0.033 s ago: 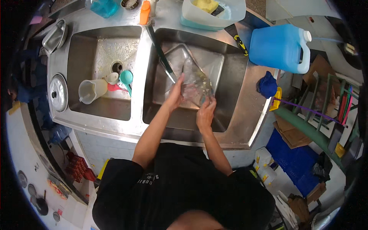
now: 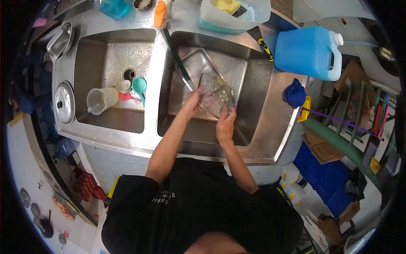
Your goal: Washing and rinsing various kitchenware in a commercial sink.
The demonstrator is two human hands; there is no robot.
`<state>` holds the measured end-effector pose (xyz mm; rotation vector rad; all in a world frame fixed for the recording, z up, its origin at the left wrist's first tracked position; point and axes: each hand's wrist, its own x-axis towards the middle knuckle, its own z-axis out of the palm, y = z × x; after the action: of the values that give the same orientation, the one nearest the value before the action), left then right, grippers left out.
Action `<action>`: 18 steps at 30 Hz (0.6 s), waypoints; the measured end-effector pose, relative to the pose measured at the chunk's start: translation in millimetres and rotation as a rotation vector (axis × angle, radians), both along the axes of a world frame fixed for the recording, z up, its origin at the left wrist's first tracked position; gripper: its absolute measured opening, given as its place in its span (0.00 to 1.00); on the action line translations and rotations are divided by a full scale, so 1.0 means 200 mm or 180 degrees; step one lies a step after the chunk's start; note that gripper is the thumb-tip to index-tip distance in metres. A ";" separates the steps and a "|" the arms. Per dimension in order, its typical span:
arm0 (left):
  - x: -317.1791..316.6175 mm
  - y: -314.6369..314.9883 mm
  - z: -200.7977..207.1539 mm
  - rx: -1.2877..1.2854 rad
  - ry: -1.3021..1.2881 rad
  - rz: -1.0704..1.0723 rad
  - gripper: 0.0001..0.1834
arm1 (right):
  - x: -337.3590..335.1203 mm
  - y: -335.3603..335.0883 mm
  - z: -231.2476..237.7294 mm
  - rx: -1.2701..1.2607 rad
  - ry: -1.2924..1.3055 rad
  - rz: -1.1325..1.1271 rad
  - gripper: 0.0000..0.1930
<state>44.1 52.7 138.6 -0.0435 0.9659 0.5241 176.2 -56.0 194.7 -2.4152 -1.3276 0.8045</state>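
Note:
Over the right sink basin (image 2: 261, 101) I hold a clear plastic container (image 2: 212, 98), tilted, with pale food bits on its right part. My left hand (image 2: 193, 103) grips its left edge, close to the end of the dark green tap hose (image 2: 179, 63). At its near right edge is my right hand (image 2: 225, 126), fingers bent against the plastic. Under the container, a rectangular metal tray (image 2: 239, 70) lies in the basin. Seen through the clear plastic, the container's exact shape is hard to make out.
In the left basin (image 2: 95, 46) lie a translucent jug (image 2: 101, 100), a white scoop (image 2: 124, 86) and a teal scoop (image 2: 139, 86). Around the rim stand an orange-handled tap (image 2: 160, 15), a soapy tub (image 2: 234, 23), a scraper (image 2: 263, 44), a blue jerrycan (image 2: 308, 53) and a blue cloth (image 2: 294, 93).
The clear container has tilted slightly, so its ribbed part and the food bits show more plainly. My left hand has shifted a little nearer; my right fingers have spread slightly.

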 end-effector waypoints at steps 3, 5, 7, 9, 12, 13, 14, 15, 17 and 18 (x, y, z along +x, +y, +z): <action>-0.12 0.01 -0.15 -0.0587 0.0492 0.0331 0.13 | 0.05 -0.02 -0.04 0.0358 -0.0568 0.1613 0.27; -0.27 -0.07 -0.29 -0.0425 0.0579 0.0450 0.09 | 0.11 -0.01 -0.13 0.0897 -0.0059 0.1361 0.34; -0.38 -0.17 -0.41 -0.0971 -0.0176 0.1147 0.10 | 0.16 0.07 -0.29 0.0000 0.0786 0.0031 0.37; -0.44 -0.22 -0.50 -0.0915 0.0202 0.0952 0.11 | 0.17 0.15 -0.45 -0.0813 0.1566 -0.1345 0.41; -0.40 -0.20 -0.52 -0.0527 0.1281 0.0191 0.18 | 0.11 0.28 -0.60 -0.1348 0.3346 -0.2554 0.41; -0.37 -0.18 -0.49 -0.0224 0.1865 -0.0451 0.24 | 0.10 0.31 -0.61 -0.1357 0.3533 -0.2451 0.41; -0.33 -0.14 -0.45 -0.0268 0.2501 -0.0617 0.43 | 0.08 0.33 -0.60 -0.1197 0.2174 -0.1751 0.38; -0.29 -0.12 -0.41 -0.0256 0.2497 -0.0627 0.43 | 0.08 0.34 -0.57 -0.1029 0.0803 -0.1028 0.35; -0.18 -0.11 -0.30 0.0325 0.3638 -0.2613 0.54 | 0.08 0.32 -0.50 -0.0428 0.1204 -0.1218 0.33; -0.14 -0.10 -0.25 0.0345 0.3409 -0.2528 0.55 | 0.11 0.29 -0.46 -0.0238 0.1377 -0.1300 0.34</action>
<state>15.9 33.1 88.8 0.7609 1.8554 -0.2030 198.1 2.4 103.6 -2.2697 -0.6286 1.1768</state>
